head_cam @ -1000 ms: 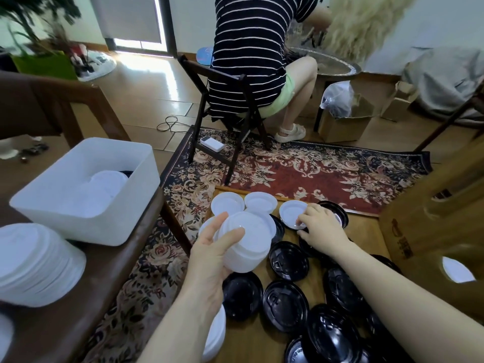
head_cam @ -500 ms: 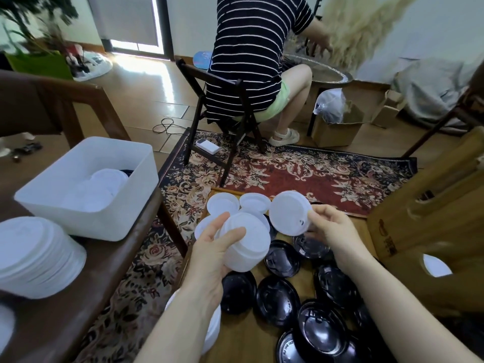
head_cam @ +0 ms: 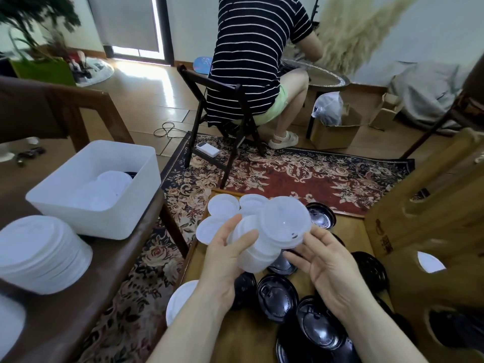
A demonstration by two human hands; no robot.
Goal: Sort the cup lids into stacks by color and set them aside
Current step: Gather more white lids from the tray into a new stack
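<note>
My left hand (head_cam: 225, 260) grips a stack of white lids (head_cam: 258, 254) above a low wooden table (head_cam: 243, 339). A single white lid (head_cam: 285, 221) sits tilted on top of that stack. My right hand (head_cam: 324, 263) is just right of it, fingers relaxed, fingertips at the lid's lower edge. Several black lids (head_cam: 277, 297) lie scattered on the table under and right of my hands. Loose white lids (head_cam: 224, 204) lie at the table's far left corner. Another white stack (head_cam: 180, 299) stands at the near left edge.
A white bin (head_cam: 86, 205) holding white lids and a tall white lid stack (head_cam: 39, 254) sit on the brown bench at left. A wooden stool (head_cam: 432, 218) stands on the right. A person in a striped shirt sits on a chair (head_cam: 222, 113) ahead, on a patterned rug.
My right hand picked a white lid off the table, carried it left and set it onto the stack in my left hand. Its fingers have loosened from the lid.
</note>
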